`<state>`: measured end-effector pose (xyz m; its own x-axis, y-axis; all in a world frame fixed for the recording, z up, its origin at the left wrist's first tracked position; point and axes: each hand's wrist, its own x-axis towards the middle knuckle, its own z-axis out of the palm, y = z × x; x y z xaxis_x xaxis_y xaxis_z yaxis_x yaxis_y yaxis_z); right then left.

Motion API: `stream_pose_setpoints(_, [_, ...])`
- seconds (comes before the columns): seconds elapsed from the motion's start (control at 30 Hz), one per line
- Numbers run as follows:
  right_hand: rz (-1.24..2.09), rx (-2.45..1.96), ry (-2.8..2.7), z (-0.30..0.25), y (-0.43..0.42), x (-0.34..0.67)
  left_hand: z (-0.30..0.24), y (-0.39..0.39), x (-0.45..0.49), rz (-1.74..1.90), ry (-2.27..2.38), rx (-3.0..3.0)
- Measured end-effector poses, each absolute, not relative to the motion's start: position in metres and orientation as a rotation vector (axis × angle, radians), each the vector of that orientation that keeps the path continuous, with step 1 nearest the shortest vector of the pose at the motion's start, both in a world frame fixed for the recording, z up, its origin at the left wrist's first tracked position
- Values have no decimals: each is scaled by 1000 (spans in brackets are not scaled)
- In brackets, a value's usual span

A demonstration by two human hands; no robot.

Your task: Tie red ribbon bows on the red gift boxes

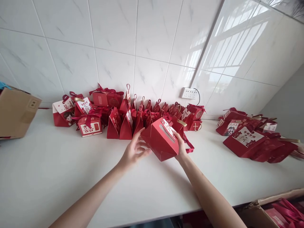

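A red cardboard gift box (pixel 160 142) is held tilted above the white table, with its plain base turned towards me. One face has a grey cut-out shape and a white printed label. My right hand (pixel 180 148) grips the box's right side, its fingers partly hidden behind it. On the left side, my left hand (pixel 136 148) holds the box with curved, parted fingers, the index finger and thumb at its edge. A dark red ribbon (pixel 189 145) hangs just right of my right hand. Behind the box stand several triangular red gift boxes (pixel 125 128) with ribbon loops.
More red gift boxes (pixel 245 141) cluster on the right, with another person's hand (pixel 298 152) at the edge. A brown carton (pixel 17 112) stands at far left. An open carton (pixel 263 213) with red items is at lower right. A power strip (pixel 189 93) is on the tiled wall.
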<state>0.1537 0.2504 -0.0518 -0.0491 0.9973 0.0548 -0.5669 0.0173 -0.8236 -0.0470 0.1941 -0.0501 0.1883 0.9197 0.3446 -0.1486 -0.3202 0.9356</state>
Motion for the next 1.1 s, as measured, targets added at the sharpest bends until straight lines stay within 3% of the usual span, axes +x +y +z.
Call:
stream_pose_setpoints(0.17, [1443,-580,-807,-56,254,154,-36,176,-18,1431,715,1586])
stream_pose_setpoints(0.37, [1388,-481,-762,-59,265,164,-15,180,7,1442,1008,1783])
stream_pose_setpoints(0.8, [1346,-394,-712,-45,262,168,-26,203,10,1458,881,2035])
stream_pose_setpoints(1.1, [1116,-411,-753,-17,244,179,6,191,25,1305,692,1071])
